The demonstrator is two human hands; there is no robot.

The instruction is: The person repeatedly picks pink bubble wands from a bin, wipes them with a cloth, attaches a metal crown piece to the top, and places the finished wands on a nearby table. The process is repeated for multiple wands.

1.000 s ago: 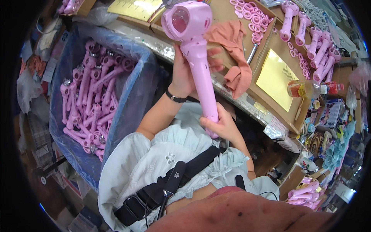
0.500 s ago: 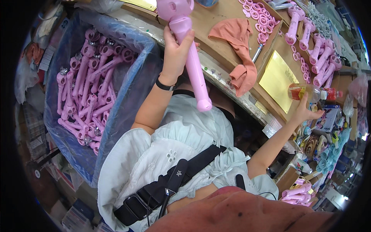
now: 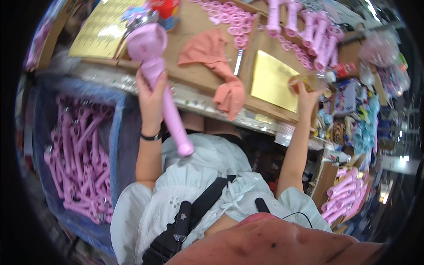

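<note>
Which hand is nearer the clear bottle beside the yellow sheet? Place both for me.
Right. The right hand is at the bottle, fingers over its near side. The left hand is well off to the left, holding a pink wand.

i have the left hand (image 3: 152,95) around a long pink plastic wand (image 3: 172,115), the right hand (image 3: 308,94) at a clear plastic bottle (image 3: 315,80) (grip unclear from my end).

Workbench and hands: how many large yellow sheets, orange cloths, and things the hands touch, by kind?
Large yellow sheets, left and right: 2
Orange cloth: 1
Pink wand in left hand: 1
Clear bottle touching right hand: 1
Total: 5
</note>
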